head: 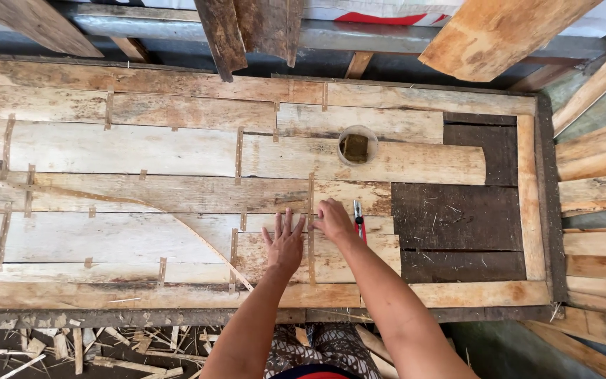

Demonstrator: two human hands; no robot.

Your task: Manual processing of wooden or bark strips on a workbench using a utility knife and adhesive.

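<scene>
Thin pale wood veneer sheets (128, 151) lie edge to edge on a dark wooden worktable (457, 210), joined by short strips of brown tape. My left hand (285, 242) rests flat with fingers spread on the veneer just left of a long vertical tape strip (311, 228). My right hand (332, 219) presses on the same seam from the right, fingers bent down onto the tape. A red-handled cutter (358, 219) lies on the veneer right beside my right hand.
A round tape roll (357, 146) sits on the veneer further back. Loose planks (597, 168) are stacked at the right and boards (506, 31) lean at the far edge. Wood scraps (71, 347) litter the floor at the lower left.
</scene>
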